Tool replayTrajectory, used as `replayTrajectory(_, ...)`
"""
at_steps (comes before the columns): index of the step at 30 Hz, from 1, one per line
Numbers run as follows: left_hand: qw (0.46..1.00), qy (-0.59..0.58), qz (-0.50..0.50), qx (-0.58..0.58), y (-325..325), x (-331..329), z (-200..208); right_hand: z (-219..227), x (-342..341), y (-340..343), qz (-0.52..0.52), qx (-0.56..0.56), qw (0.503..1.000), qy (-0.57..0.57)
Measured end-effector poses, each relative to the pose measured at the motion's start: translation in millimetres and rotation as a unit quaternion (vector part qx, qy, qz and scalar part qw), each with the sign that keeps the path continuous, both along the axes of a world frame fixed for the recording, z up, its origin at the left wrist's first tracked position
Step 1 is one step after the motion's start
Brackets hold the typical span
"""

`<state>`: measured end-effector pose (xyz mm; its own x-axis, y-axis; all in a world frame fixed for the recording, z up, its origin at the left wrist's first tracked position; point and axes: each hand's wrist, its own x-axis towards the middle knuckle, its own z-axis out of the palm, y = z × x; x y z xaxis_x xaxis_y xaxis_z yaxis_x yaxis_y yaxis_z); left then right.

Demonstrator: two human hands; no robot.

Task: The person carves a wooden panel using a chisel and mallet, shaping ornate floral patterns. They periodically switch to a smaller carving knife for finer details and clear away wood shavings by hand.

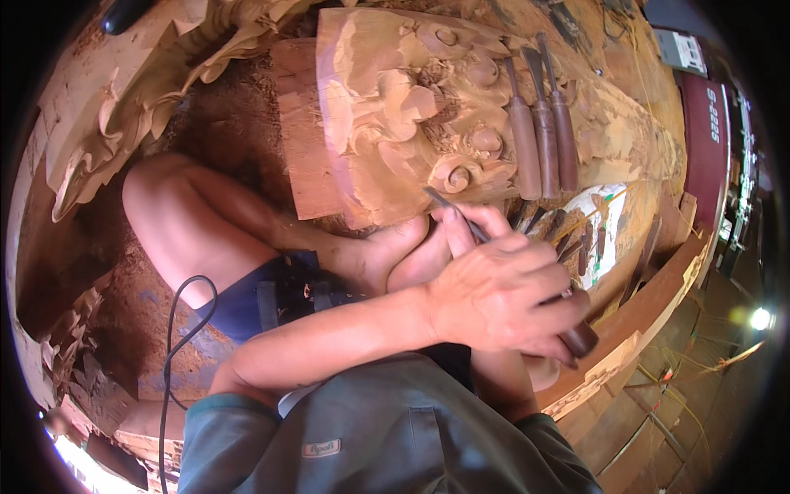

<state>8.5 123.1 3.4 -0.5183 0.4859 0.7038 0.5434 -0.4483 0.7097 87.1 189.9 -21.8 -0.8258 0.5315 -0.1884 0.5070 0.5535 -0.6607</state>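
Note:
My left hand point(502, 296) is wrapped around the dark wooden handle of a carving chisel point(442, 199), with the handle's butt sticking out below its fingers. My right hand point(481, 221) lies mostly hidden under the left; its visible fingers pinch the chisel's steel shank near the blade. The blade slants up and left, its tip at the lower edge of a carved wooden panel point(354, 165), beside a small scroll point(453, 175). Raised petals and round knobs cover the panel. Three chisels with brown handles point(544, 148) lie side by side on its right part.
More chisels point(568, 239) lie near a white sheet point(607, 226), partly behind my hands. A large carved piece point(123, 123) stands at left. A wooden beam point(650, 317) runs along the right. My bare feet point(395, 251) sit against the panel. A black cable point(168, 370) hangs at left.

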Motion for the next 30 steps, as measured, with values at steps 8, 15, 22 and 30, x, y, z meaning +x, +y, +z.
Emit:
replayTrajectory(8, 0.995, -0.031, -0.090, -0.026, -6, 23, 24, 24, 34, -21, -0.053, 0.012, 0.998, 0.036)
replayTrajectory(15, 0.994, 0.056, -0.080, -0.058, 11, 47, 25, 5, 54, -6, -0.121, -0.090, 0.975, 0.165)
replayTrajectory(22, 0.987, 0.085, -0.098, -0.100, 35, 46, 30, -5, 37, 10, -0.159, -0.080, 0.963, 0.203)
replayTrajectory(30, 0.961, 0.192, -0.094, -0.174, 34, 41, -2, -15, 22, 9, -0.181, -0.072, 0.958, 0.210)
